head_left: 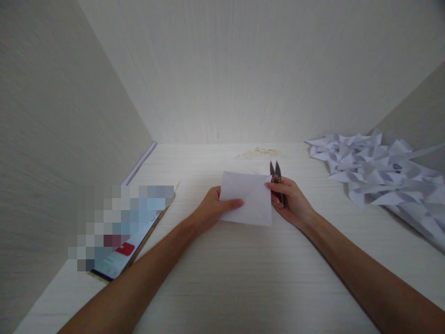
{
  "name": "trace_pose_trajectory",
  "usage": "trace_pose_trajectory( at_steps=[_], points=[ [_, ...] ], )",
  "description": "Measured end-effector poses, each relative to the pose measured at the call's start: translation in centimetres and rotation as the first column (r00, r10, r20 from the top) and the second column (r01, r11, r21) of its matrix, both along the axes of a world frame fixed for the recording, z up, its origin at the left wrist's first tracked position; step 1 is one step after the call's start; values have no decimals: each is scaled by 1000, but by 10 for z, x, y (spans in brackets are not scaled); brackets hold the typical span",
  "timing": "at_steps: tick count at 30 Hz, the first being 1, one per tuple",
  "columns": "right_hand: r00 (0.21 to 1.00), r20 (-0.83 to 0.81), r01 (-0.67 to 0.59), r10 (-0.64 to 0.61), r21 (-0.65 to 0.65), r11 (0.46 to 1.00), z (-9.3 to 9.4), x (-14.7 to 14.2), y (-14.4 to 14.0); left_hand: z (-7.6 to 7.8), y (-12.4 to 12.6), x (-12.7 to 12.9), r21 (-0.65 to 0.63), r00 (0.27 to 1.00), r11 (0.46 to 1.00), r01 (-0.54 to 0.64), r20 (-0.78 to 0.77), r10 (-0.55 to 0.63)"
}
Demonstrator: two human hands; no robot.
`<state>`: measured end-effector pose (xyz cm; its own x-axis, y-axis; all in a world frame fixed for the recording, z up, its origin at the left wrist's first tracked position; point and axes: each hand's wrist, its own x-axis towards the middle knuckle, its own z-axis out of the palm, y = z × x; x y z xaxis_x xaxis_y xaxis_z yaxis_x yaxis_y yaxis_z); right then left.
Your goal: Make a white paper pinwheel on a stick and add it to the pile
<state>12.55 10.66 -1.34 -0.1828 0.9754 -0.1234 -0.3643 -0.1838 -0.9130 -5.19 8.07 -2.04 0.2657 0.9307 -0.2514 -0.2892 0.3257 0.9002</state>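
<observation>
On the left of the white worktop (222, 278) lies a phone (137, 241) with a lit screen, partly pixelated. In the middle, the left hand (210, 208) is clamped on the left side of a creased white paper (248, 188), while the right hand (292, 199), apart from it, pinches the far right corner and grips snips (279, 178), blades parted. At the far right, pointed paper pieces (368, 171) lie heaped.

The left hand (208, 211) grips, its thumb (231, 205) stretched flat toward the right hand (292, 199), its fingers hidden beneath. The right hand is curled inward, facing the left. Bare forearms (160, 253) slant outward behind both hands.
</observation>
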Motion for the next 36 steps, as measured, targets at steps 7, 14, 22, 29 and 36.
trace_pose_trajectory(
  at_steps=[7,14,22,29,36],
  points=[
    [997,-55,-53,52,-5,999,-1,1,0,-1,2,-1,-38,998,999,17,-55,-19],
    [1000,-23,-6,7,22,1000,-2,1,1,-1,3,1,-15,991,996,-84,-106,82],
    [993,51,101,-108,113,988,-4,-3,-1,10,0,4,97,931,985,-142,-325,166],
    [993,44,107,-112,109,988,-2,-5,0,5,2,1,154,905,980,-123,-389,174],
    [994,31,99,-101,65,993,0,-6,-1,7,1,0,142,901,988,-65,-418,120]
  ],
)
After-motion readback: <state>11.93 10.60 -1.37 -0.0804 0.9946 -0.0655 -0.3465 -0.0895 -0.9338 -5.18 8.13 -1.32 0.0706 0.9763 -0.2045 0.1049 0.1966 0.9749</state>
